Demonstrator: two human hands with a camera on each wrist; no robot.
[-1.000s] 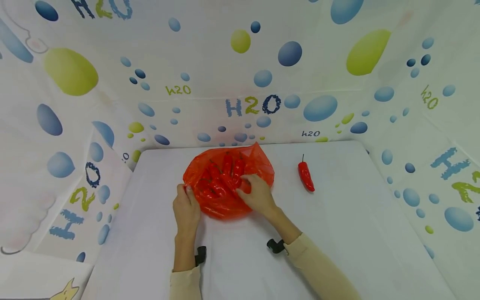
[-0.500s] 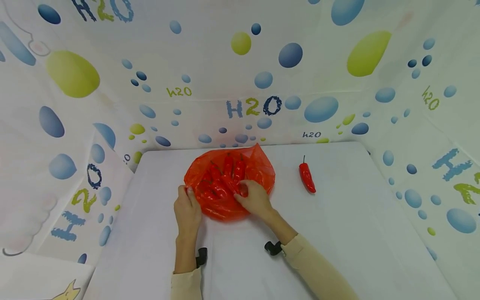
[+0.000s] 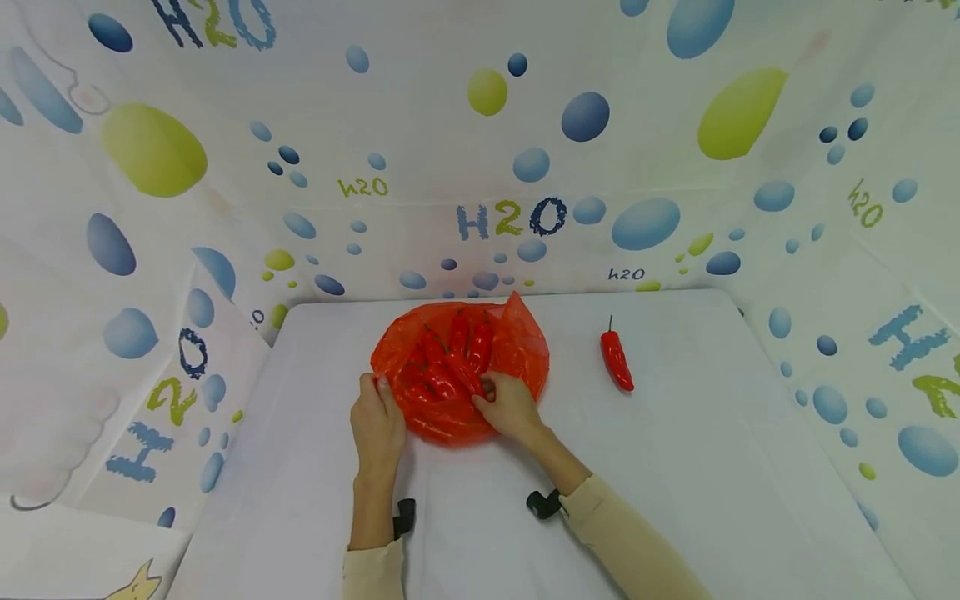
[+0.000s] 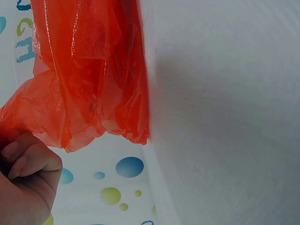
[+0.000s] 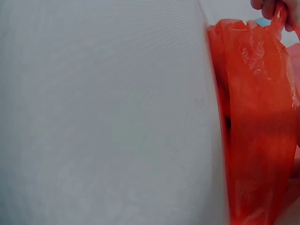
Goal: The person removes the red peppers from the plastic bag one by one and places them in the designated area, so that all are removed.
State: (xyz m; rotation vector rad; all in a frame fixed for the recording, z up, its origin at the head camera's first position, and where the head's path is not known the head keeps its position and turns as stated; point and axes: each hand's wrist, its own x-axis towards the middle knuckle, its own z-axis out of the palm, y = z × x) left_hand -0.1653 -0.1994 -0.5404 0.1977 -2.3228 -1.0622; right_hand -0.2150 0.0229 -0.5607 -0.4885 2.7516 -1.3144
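An open red plastic bag lies on the white table, with several glossy red chili peppers inside. At its left rim my left hand grips the plastic; the left wrist view shows that hand's curled fingers at the gathered edge. My right hand reaches over the near right side of the bag and pinches the lower end of a chili pepper lying on the pile. Its fingertips are partly hidden, and the right wrist view shows mostly the bag's side.
A single red chili pepper with a dark stem lies on the table to the right of the bag. Behind and at both sides hang white sheets printed with blue and green drops.
My right hand has shifted slightly down toward the near side of the bag, its fingers closing at the pepper's end. My left hand keeps its hold on the rim.
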